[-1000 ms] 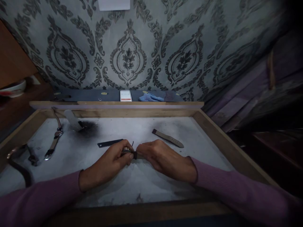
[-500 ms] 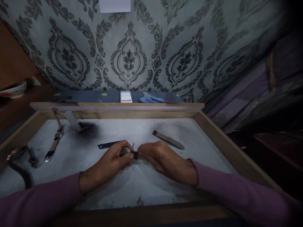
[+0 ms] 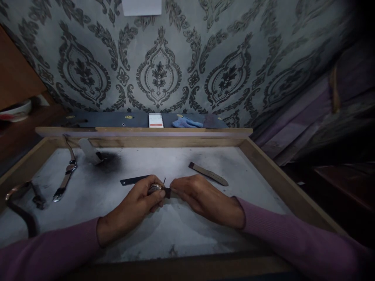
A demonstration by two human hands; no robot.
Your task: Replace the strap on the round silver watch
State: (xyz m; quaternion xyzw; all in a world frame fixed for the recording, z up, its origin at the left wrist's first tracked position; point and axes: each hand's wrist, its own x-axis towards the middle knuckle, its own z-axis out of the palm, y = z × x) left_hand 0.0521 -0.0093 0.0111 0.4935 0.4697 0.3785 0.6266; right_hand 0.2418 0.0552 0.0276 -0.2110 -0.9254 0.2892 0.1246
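My left hand (image 3: 139, 203) is closed around a round watch case (image 3: 154, 189), its thumb pressed on the near edge. A short dark strap piece (image 3: 168, 192) joins the case and runs toward my right hand (image 3: 200, 197), whose fingers are closed together over it. Just above, a thin dark pin-like tip (image 3: 164, 180) sticks up between the hands; what it belongs to is hidden. Behind my left hand lies a dark flat blade-like strip (image 3: 131, 180) with a hole at its end. Beyond my right hand rests a loose watch strap (image 3: 208, 174), its holed side showing.
A wooden-rimmed tray (image 3: 172, 142) with a pale floor surrounds the work. On its left are a wristwatch (image 3: 70, 168), a curved dark band (image 3: 22, 207) and a grey strap-like piece (image 3: 90, 151) on a dark smudge. Behind the rim lie a blue cloth (image 3: 187, 122) and a small box (image 3: 155, 120).
Both hands stay almost in place. The watch case has tilted slightly in my left hand, and the view has shifted a little.
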